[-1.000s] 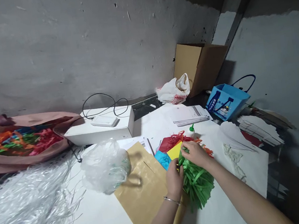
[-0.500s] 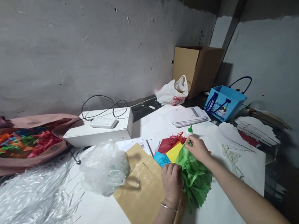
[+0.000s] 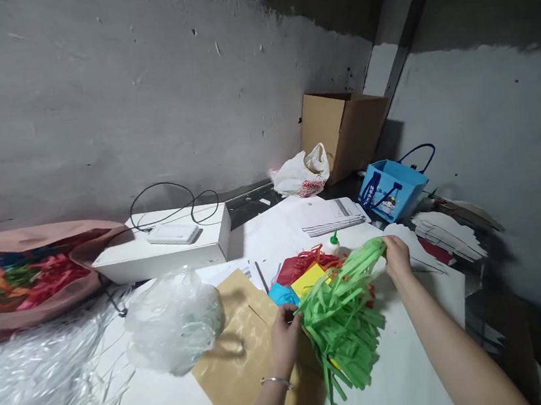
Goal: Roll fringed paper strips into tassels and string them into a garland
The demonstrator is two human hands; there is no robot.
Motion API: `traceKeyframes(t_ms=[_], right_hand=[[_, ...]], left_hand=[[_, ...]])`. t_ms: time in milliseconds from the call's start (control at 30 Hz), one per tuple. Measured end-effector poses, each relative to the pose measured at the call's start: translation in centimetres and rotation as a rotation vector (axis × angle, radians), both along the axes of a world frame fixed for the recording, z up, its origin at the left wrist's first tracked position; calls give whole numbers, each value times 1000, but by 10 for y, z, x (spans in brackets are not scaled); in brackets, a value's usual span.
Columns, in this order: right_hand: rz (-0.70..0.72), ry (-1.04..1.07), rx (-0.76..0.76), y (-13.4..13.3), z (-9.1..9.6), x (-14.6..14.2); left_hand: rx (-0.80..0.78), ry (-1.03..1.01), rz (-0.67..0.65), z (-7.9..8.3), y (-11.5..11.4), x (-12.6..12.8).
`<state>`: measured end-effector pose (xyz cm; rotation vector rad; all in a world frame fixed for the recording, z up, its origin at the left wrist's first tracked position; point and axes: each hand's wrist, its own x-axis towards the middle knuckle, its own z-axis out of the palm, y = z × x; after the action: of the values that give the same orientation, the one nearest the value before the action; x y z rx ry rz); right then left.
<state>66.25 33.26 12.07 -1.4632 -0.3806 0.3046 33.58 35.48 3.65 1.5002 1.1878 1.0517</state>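
Note:
A sheet of green fringed paper (image 3: pixel 347 324) is stretched between my two hands, its cut strips hanging down over the table. My left hand (image 3: pixel 286 332), with a silver bangle at the wrist, pinches its left end. At the upper right end, my right hand (image 3: pixel 396 256) grips the other corner. Behind the fringe lie yellow paper (image 3: pixel 308 279), a blue piece (image 3: pixel 282 293) and red paper (image 3: pixel 298 265). A white glue bottle with a green cap (image 3: pixel 333 242) stands just beyond them. Brown paper (image 3: pixel 243 357) lies under and left of my left hand.
Left of the brown paper sits a clear plastic bag (image 3: pixel 174 323), beside a heap of shiny clear strips (image 3: pixel 37 389). A white box (image 3: pixel 163 258) carries a white device with a cable. Farther back are stacked printed papers (image 3: pixel 331 216), a blue bag (image 3: pixel 392 191) and a cardboard box (image 3: pixel 341 131).
My hands have moved apart, the right one going rightward, and the green fringed paper is now spread wider between them. The view has shifted slightly to the right.

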Motion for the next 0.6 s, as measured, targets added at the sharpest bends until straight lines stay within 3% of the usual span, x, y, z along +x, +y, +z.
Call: traceKeyframes(t_ms=[133,267,333,400,500,600], right_hand=[[-115,-72,137,-29,30,21],[21,-169,198,-71,71,3],[241,-234,149,-92,93,-25],[561,-364,13,-110,110,-62],[871,-439,-185,-131,127,-124],[1075,-374,-282,-148,130,-183]], left_hand=[[-87,39,60,-9,15,-6],[-29,81,87,9,14,-9],[45,72,82,34,3,-11],[189,68,29,71,-17,-18],[585,164,-177,131,-58,-40],[760,295,-420,175,-99,-74]])
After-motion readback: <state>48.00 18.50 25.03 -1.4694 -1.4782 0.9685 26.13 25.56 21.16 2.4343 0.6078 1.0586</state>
